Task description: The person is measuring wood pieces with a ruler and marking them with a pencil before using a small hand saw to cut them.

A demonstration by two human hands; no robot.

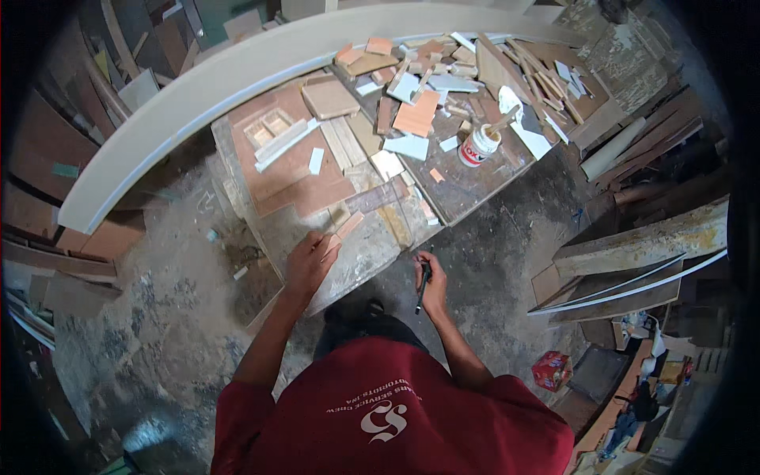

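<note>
- The work in hand seems to be the handling of one small part: a short, flat, orange-pink wooden strip (350, 225) sits at the near-left part of the scuffed, paint-stained wooden workbench (360, 264), pinched at its near end by the left hand (310, 260).
- Whether the strip lies on the surface or is slightly lifted, I cannot tell.
- The right hand (433, 286) is well apart from the left, its fingers closed around a slim black pen-like tool (423, 286) just off the bench's near edge; the tip points back toward the body.
- As a judgement, using the tool on the strip would call for turning its tip forward and bringing it over while the left fingers keep the piece steady.
- A small beige wooden block (339, 214) lies just beside the strip.
- Among containers, a round white plastic jar with a red-marked label (477, 148) stands on the bench's right part, a wooden stick (503, 120) leaning out of its mouth; the contents are too small to make out.
- A shallow pale wooden frame with compartments (269, 127) lies at the bench's far left; what its compartments hold is unclear.
</note>
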